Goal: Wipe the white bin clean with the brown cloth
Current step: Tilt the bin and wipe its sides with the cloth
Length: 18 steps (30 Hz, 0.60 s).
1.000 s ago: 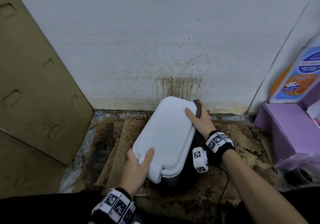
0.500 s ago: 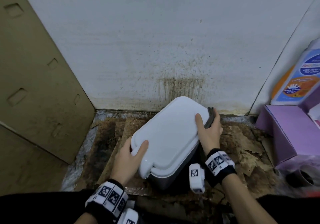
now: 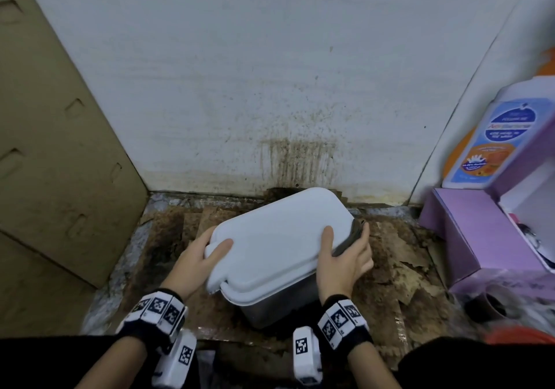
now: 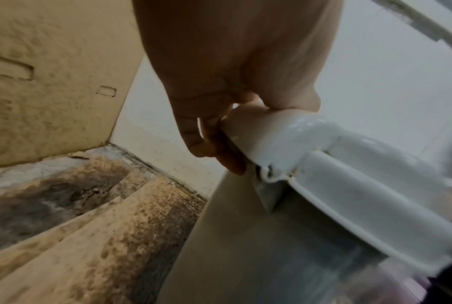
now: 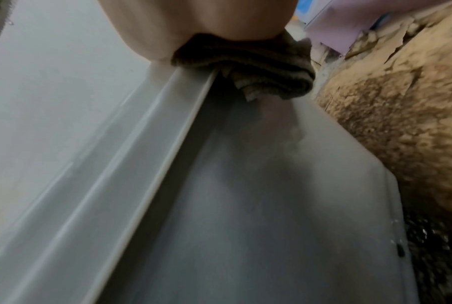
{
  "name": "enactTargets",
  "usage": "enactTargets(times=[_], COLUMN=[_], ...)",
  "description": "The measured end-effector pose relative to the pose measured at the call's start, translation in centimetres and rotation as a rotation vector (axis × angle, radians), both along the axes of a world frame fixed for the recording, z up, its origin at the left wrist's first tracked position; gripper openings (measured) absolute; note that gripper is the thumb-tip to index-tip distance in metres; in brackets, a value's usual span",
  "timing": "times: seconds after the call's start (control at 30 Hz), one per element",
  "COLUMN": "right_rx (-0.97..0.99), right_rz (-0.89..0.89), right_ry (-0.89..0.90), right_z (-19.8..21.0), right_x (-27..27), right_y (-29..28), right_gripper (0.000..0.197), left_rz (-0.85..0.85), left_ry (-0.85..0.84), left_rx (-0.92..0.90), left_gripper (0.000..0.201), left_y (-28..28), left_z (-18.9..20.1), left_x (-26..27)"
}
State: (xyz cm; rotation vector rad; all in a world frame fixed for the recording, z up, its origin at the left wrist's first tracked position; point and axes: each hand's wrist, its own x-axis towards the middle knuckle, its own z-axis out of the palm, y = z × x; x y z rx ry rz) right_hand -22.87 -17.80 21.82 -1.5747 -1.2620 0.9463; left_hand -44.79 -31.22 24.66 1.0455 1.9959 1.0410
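The white bin (image 3: 276, 238) with its flat lid stands tilted and turned on the stained floor near the wall. My left hand (image 3: 200, 253) grips the lid's protruding tab at the near left corner, thumb on top and fingers (image 4: 214, 148) curled under it. My right hand (image 3: 342, 256) holds the folded brown cloth (image 3: 350, 237) against the bin's right edge, thumb lying on the lid. In the right wrist view the cloth (image 5: 245, 65) is bunched under my palm against the lid's rim (image 5: 152, 156). The bin's grey side wall (image 5: 258, 205) shows below.
A large cardboard sheet (image 3: 57, 154) leans on the left. The white wall (image 3: 270, 73) behind has brown splashes. A purple box (image 3: 486, 238) and a detergent bottle (image 3: 492, 136) stand on the right. Torn, dirty cardboard (image 3: 399, 256) covers the floor.
The bin has turned with its far end swinging right and its near end left. Both hands kept their hold and moved with it; the cloth slid along the right edge.
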Motion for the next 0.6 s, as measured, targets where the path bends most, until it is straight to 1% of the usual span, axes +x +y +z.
enactTargets(times=[0.07, 0.1, 0.2, 0.37, 0.5, 0.6], right_rx=[0.012, 0.007, -0.036, -0.088, -0.133, -0.153], right_rz=[0.033, 0.05, 0.123, 0.238, 0.325, 0.368], right_ry=[-0.02, -0.025, -0.015, 0.041, 0.17, 0.187], right_z=[-0.2, -0.2, 0.1, 0.0, -0.1, 0.1], right_x=[0.2, 0.5, 1.2, 2.4, 3.6, 3.9], right_y=[0.5, 0.7, 1.9, 5.0, 7.3, 7.7], right_gripper=[0.075, 0.073, 0.067, 0.056, 0.045, 0.047], left_rz=[-0.004, -0.004, 0.008, 0.075, 0.092, 0.138], left_ry=[0.079, 0.126, 0.248, 0.223, 0.161, 0.147], left_rx=[-0.053, -0.113, -0.29, -0.344, -0.42, -0.393], left_gripper=[0.049, 0.055, 0.062, 0.062, 0.065, 0.065], left_y=[0.1, 0.1, 0.2, -0.2, -0.8, -0.7], left_z=[-0.6, -0.6, -0.6, -0.3, -0.6, -0.9], left_x=[-0.2, -0.3, -0.4, 0.7, 1.2, 1.3])
